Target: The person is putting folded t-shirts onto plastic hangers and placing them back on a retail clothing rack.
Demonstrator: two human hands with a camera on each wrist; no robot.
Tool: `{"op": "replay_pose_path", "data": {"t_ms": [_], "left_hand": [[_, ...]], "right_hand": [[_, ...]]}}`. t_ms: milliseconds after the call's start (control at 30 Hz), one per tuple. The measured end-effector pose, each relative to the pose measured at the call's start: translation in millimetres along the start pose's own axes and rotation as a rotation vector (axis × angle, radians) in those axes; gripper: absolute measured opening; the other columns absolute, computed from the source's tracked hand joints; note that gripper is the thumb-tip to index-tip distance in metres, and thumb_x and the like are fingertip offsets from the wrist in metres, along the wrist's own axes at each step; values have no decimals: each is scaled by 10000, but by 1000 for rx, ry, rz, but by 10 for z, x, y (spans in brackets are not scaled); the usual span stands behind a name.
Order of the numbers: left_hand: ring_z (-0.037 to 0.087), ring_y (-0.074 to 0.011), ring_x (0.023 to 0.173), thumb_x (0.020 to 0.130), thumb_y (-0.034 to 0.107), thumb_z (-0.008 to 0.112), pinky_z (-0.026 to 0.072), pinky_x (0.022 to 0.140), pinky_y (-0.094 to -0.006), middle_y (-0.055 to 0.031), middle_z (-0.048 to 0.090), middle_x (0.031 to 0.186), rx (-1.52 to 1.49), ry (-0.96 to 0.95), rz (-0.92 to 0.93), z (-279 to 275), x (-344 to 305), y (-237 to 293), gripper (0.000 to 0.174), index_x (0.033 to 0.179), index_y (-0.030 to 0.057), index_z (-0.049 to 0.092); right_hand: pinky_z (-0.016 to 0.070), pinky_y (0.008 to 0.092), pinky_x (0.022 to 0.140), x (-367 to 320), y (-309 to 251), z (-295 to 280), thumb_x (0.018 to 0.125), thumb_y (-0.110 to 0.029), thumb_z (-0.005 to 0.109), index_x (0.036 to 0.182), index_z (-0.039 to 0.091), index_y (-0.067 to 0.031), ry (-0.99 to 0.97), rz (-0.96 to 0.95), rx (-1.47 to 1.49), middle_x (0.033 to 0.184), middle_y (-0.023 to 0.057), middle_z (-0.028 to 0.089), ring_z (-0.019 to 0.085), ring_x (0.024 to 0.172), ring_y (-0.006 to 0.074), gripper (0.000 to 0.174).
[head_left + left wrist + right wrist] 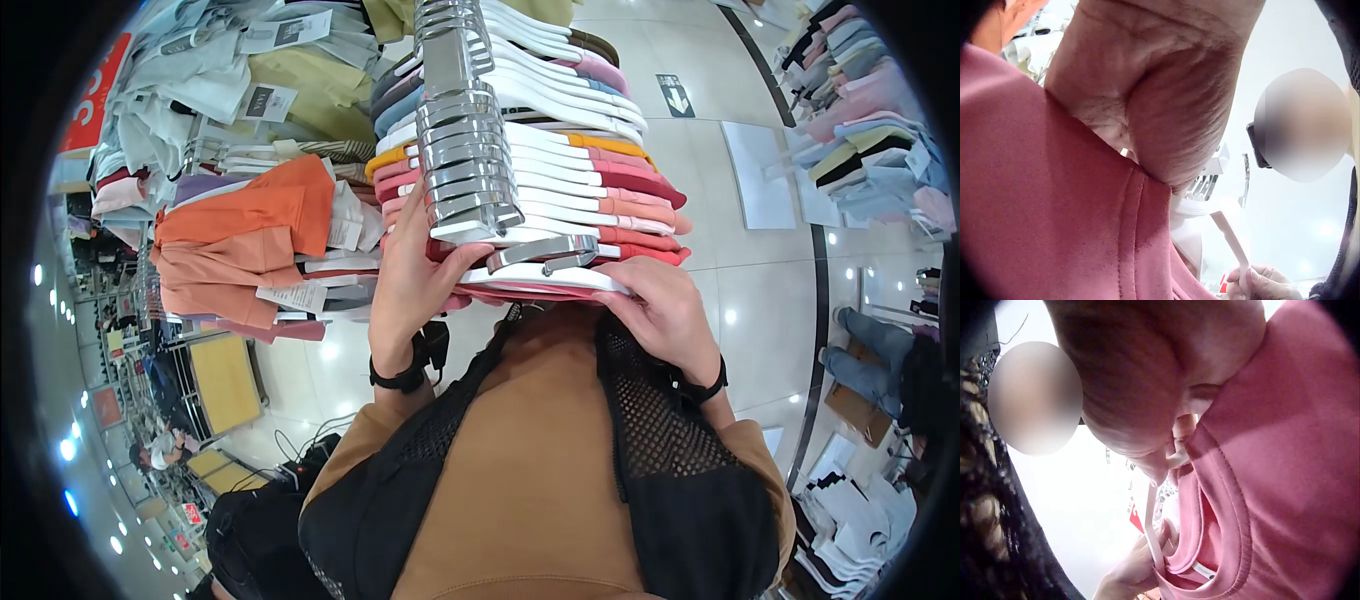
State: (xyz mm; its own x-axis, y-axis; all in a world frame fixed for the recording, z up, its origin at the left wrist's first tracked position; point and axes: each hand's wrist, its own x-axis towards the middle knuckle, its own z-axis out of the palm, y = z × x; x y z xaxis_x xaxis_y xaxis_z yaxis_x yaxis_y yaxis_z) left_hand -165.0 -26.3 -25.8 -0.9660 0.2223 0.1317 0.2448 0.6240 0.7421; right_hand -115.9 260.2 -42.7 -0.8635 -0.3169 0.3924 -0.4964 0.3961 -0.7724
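Observation:
A white hanger with a flat metal hook lies at the front of a row of hung shirts in the head view. It carries a pink shirt, whose neckline shows in the right wrist view. At its right end, my right hand pinches the hanger between thumb and fingers. My left hand grips around the left end, thumb pointing inward and fingers along the side of the row. Pink cloth hangs close below both palms in the wrist views. Most left fingertips are hidden behind the garments.
Shiny metal hooks line up on the rail, with several white hangers under them. Orange shirts hang at the left. Another clothes rack stands at the far right, and a person in jeans is below it.

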Motion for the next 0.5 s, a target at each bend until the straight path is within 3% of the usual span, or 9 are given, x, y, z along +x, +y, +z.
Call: {"op": "replay_pose_path", "data": {"t_ms": [100, 200, 267, 367, 467, 500], "left_hand": [[587, -344, 1165, 760, 172, 835, 445, 992, -393, -185, 563, 1379, -168, 40, -78, 33, 10, -32, 598, 1272, -13, 589], [574, -366, 1195, 771, 101, 787, 449, 993, -396, -195, 551, 1394, -87, -66, -150, -61, 88, 58, 529, 1257, -2, 607], [567, -373, 1209, 765, 69, 778, 450, 1001, -401, -200, 551, 1397, -73, -60, -161, -98, 128, 102, 510, 1245, 6, 620], [561, -378, 1217, 751, 51, 790, 447, 1015, -403, -206, 559, 1391, -18, -43, -136, -154, 188, 103, 524, 1246, 8, 623], [584, -357, 1190, 736, 17, 768, 455, 1008, -388, -202, 578, 1359, 62, -84, -24, -206, 245, 146, 535, 1251, 12, 623], [594, -320, 1185, 719, -8, 752, 454, 1019, -383, -187, 588, 1341, -37, -105, -36, -224, 257, 162, 554, 1257, -3, 617]], "right_hand": [[526, 365, 660, 73, -31, -38, 846, -80, 735, 1011, 674, -19, -13, -22, -36, 857, 102, 690, 669, 754, 275, 187], [529, 365, 661, 138, -56, -52, 845, -82, 737, 1021, 671, -21, 4, -57, -76, 869, 102, 694, 671, 762, 277, 197], [514, 314, 640, 166, -69, -45, 826, -53, 754, 1037, 686, -9, 13, -47, -72, 854, 103, 685, 654, 709, 224, 227], [531, 365, 679, 208, -59, -26, 849, -88, 731, 1028, 669, -32, 34, -70, -67, 891, 95, 698, 674, 781, 273, 197], [530, 365, 693, 247, -95, -28, 859, -97, 720, 1029, 661, -38, -31, -65, -91, 893, 90, 694, 671, 791, 270, 189], [530, 365, 693, 252, -94, -8, 859, -97, 720, 1029, 661, -38, -32, -66, -91, 893, 90, 694, 671, 791, 270, 189]]}}
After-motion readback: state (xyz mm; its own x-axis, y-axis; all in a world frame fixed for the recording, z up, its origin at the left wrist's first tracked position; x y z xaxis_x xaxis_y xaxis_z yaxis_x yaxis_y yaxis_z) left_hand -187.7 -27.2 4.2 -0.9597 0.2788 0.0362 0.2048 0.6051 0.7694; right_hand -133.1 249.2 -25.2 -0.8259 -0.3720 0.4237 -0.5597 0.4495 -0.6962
